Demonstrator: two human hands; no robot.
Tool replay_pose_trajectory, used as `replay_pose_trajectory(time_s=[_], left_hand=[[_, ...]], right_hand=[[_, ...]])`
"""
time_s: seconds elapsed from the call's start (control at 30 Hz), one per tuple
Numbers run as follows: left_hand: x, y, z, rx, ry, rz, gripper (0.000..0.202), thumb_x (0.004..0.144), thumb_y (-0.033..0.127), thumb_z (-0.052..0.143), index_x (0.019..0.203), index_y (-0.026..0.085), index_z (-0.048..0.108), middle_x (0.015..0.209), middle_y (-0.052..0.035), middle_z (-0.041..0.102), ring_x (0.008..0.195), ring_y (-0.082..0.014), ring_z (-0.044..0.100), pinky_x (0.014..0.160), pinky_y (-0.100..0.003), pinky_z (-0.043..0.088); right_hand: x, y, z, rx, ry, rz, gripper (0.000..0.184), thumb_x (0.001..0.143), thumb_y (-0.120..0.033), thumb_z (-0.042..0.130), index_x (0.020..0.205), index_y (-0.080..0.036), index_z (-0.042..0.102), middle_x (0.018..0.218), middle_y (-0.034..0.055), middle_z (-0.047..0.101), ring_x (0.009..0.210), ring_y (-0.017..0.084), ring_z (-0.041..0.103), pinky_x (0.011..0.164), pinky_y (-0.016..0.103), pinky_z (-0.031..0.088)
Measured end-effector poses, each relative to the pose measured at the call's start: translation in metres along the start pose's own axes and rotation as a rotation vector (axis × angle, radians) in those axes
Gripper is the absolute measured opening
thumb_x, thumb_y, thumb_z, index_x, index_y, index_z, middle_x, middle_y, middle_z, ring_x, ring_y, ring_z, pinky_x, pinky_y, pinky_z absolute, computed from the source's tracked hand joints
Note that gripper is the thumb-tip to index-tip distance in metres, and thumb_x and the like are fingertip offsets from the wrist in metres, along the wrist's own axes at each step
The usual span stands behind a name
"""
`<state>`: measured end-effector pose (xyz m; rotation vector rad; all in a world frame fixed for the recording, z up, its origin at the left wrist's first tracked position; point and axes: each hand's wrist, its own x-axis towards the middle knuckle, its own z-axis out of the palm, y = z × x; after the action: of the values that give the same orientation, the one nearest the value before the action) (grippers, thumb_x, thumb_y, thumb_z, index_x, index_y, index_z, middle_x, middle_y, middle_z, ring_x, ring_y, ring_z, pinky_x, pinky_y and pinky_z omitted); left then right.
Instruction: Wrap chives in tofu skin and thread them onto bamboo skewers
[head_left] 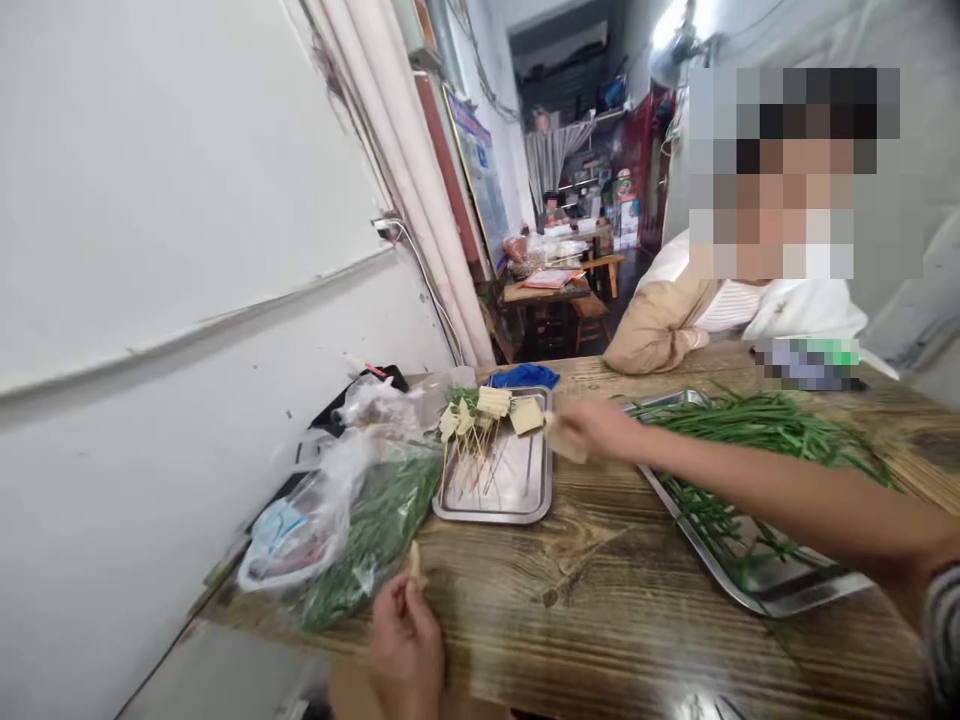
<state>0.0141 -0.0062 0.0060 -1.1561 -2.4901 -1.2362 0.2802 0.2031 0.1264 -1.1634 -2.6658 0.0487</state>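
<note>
My right hand (592, 428) reaches across the wooden table (600, 600) to the edge of a small steel tray (517, 500). The hand is blurred by motion and seems closed on a pale tofu piece. On that tray lie several bamboo skewers (472, 465) threaded with tofu squares (495, 402). My left hand (405, 645) rests at the near table edge, fingers pinched on a small pale piece, next to a clear bag of green chives (375, 530).
A larger steel tray (780, 590) with loose chives (757, 420) sits at the right. Another person (720, 310) leans on the far side of the table. Plastic bags (315, 510) and a blue cloth (523, 376) lie by the white wall at left.
</note>
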Motion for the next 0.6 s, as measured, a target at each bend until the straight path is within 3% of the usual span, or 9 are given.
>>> replay_pose_trajectory(time_s=[0.1, 0.17, 0.2, 0.27, 0.33, 0.4, 0.5, 0.6], left_hand=[[-0.011, -0.006, 0.011, 0.031, -0.076, 0.253, 0.029, 0.087, 0.035, 0.039, 0.100, 0.019, 0.060, 0.097, -0.0083, 0.069, 0.082, -0.0211, 0.065, 0.069, -0.032, 0.050], [-0.016, -0.012, 0.019, 0.020, -0.118, 0.416, 0.027, 0.087, 0.034, 0.041, 0.099, 0.019, 0.060, 0.103, -0.0093, 0.068, 0.092, -0.0223, 0.064, 0.080, -0.036, 0.050], [-0.018, -0.015, 0.022, 0.020, -0.125, 0.470, 0.026, 0.087, 0.033, 0.042, 0.098, 0.018, 0.060, 0.105, -0.0096, 0.067, 0.097, -0.0229, 0.063, 0.084, -0.037, 0.049], [-0.019, -0.019, 0.027, 0.031, -0.114, 0.521, 0.025, 0.087, 0.033, 0.044, 0.098, 0.018, 0.060, 0.107, -0.0100, 0.066, 0.101, -0.0234, 0.061, 0.089, -0.039, 0.048], [-0.020, -0.022, 0.029, 0.044, -0.085, 0.547, 0.024, 0.086, 0.032, 0.046, 0.099, 0.018, 0.059, 0.106, -0.0100, 0.066, 0.100, -0.0233, 0.061, 0.088, -0.039, 0.048], [-0.020, -0.023, 0.031, 0.033, -0.043, 0.583, 0.022, 0.086, 0.032, 0.047, 0.098, 0.019, 0.059, 0.104, -0.0096, 0.066, 0.099, -0.0227, 0.061, 0.088, -0.038, 0.048], [-0.020, -0.024, 0.032, 0.004, 0.015, 0.611, 0.021, 0.086, 0.031, 0.047, 0.100, 0.018, 0.057, 0.105, -0.0096, 0.065, 0.099, -0.0212, 0.061, 0.088, -0.035, 0.048], [-0.020, -0.023, 0.030, 0.002, 0.017, 0.630, 0.022, 0.086, 0.030, 0.048, 0.102, 0.018, 0.057, 0.105, -0.0097, 0.065, 0.099, -0.0200, 0.061, 0.088, -0.033, 0.048]], right_hand=[[-0.066, -0.023, 0.035, -0.015, -0.233, -0.227, 0.015, 0.077, -0.021, 0.055, 0.074, -0.014, 0.067, 0.077, 0.0104, 0.065, 0.068, 0.018, 0.055, 0.059, 0.026, 0.034], [-0.082, -0.031, 0.047, 0.034, -0.257, -0.322, 0.023, 0.075, -0.036, 0.061, 0.081, -0.015, 0.068, 0.082, 0.0110, 0.066, 0.073, 0.020, 0.058, 0.061, 0.027, 0.037], [-0.077, -0.030, 0.047, 0.048, -0.244, -0.287, 0.024, 0.081, -0.037, 0.056, 0.079, -0.016, 0.067, 0.079, 0.0097, 0.066, 0.073, 0.019, 0.058, 0.063, 0.026, 0.038], [-0.043, -0.022, 0.041, -0.004, -0.179, -0.169, 0.026, 0.088, -0.030, 0.047, 0.082, -0.015, 0.068, 0.081, 0.0102, 0.067, 0.078, 0.019, 0.060, 0.067, 0.026, 0.040], [0.007, -0.010, 0.036, -0.094, -0.156, -0.068, 0.021, 0.086, -0.025, 0.050, 0.091, -0.013, 0.067, 0.094, 0.0133, 0.067, 0.090, 0.021, 0.061, 0.073, 0.026, 0.042], [0.055, 0.001, 0.040, -0.117, -0.165, -0.055, 0.021, 0.082, -0.020, 0.055, 0.098, -0.012, 0.066, 0.103, 0.0148, 0.066, 0.098, 0.023, 0.060, 0.076, 0.026, 0.043], [0.105, 0.010, 0.062, -0.137, -0.206, -0.036, 0.024, 0.075, -0.019, 0.063, 0.097, -0.009, 0.067, 0.103, 0.0177, 0.066, 0.097, 0.027, 0.061, 0.077, 0.028, 0.045], [0.129, 0.015, 0.087, -0.141, -0.235, -0.013, 0.022, 0.071, -0.016, 0.067, 0.090, -0.006, 0.068, 0.095, 0.0184, 0.067, 0.087, 0.027, 0.063, 0.075, 0.030, 0.046]])
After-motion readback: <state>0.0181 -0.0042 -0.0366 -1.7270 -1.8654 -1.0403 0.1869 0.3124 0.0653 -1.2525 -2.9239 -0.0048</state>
